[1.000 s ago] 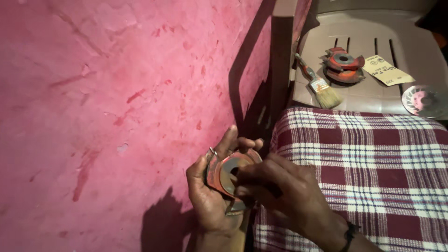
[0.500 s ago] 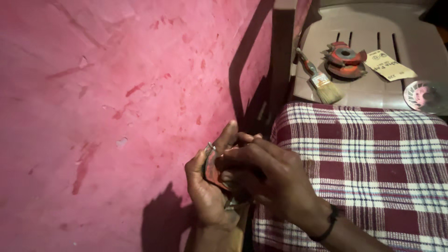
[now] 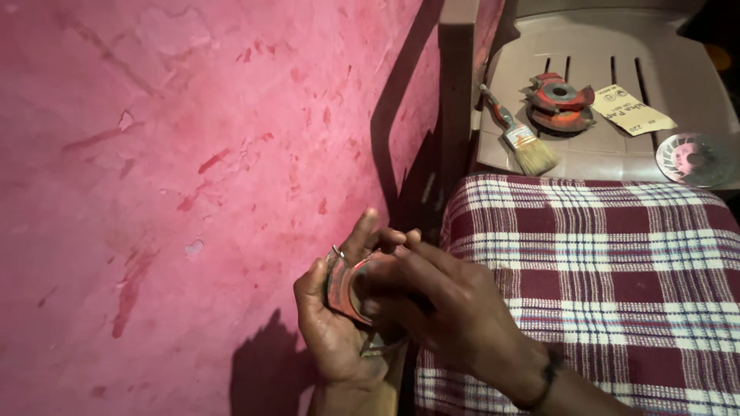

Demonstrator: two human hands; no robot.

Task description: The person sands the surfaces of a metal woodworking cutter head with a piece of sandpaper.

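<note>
My left hand cups a round red metal cutter piece low in the middle of the head view, with a ring on one finger. My right hand lies over the piece from the right, its fingers pressed onto the face and hiding most of it. A dark metal part pokes out under the hands at the bottom. Both hands sit just left of a lap covered in maroon and white checked cloth.
A rough pink wall or floor surface fills the left. A beige plastic chair at the top right carries a paintbrush, a stack of red cutter pieces, a yellow paper sheet and a silver disc.
My right hand has slid further over the red piece, covering its face. Both hands shifted slightly down and right.
</note>
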